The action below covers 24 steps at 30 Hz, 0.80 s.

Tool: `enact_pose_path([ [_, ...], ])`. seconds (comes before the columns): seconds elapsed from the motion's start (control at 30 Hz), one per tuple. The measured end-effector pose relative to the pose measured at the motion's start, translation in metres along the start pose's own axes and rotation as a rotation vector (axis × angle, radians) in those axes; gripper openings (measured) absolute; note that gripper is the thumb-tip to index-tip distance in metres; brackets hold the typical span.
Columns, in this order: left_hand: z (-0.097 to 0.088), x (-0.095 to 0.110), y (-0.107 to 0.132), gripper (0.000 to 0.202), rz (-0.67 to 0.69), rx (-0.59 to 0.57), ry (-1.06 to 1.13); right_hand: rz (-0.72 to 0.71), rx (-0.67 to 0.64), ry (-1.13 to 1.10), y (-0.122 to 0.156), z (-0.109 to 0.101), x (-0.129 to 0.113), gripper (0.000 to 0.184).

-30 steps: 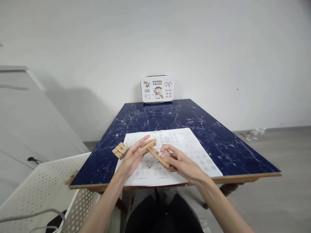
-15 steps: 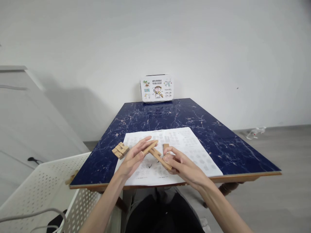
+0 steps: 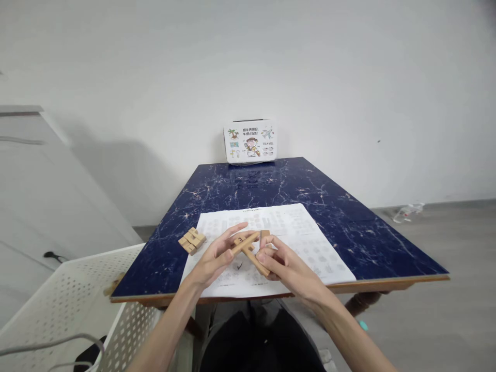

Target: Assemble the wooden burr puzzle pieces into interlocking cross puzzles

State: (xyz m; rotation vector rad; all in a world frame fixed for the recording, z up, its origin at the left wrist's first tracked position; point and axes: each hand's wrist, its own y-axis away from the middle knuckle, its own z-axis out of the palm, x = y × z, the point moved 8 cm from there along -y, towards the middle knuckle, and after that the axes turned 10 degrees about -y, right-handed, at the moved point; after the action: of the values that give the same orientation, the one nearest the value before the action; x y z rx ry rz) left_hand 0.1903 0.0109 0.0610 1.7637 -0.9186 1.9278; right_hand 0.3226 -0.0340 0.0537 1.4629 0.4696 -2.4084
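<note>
My left hand is closed on a plain wooden stick, its thumb pressed along the near side. Between finger and thumb, my right hand grips a notched wooden puzzle piece with a dark mark near its far end. The two pieces cross one over the other, above a white printed sheet. Another wooden block shows just behind my right fingers. Left of my left hand lies a cluster of wooden pieces, on the sheet's left edge and the table.
The blue marbled table carries a white printed case at its far end, against the wall. At the lower left stands a white perforated basket with a cable across it. A clear plastic item lies on the floor at right.
The stick in my left hand has swung across the notched piece and sits slightly lower and further right. My right hand has shifted a little left. The loose cluster stays put.
</note>
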Motion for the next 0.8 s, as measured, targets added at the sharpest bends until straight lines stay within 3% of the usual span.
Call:
enact_pose_path([
  [0.47,-0.001,0.002,0.006,0.077,0.028,0.030,-0.017,0.005,0.023,0.060,0.000,0.005,-0.003,0.035],
  [0.6,-0.005,0.008,0.009,0.075,0.102,0.121,-0.070,0.009,0.106,-0.061,0.001,0.002,-0.002,0.035],
  [0.8,-0.006,0.018,0.018,0.076,0.182,0.243,-0.204,0.024,0.071,-0.131,0.007,0.012,-0.004,0.034],
])
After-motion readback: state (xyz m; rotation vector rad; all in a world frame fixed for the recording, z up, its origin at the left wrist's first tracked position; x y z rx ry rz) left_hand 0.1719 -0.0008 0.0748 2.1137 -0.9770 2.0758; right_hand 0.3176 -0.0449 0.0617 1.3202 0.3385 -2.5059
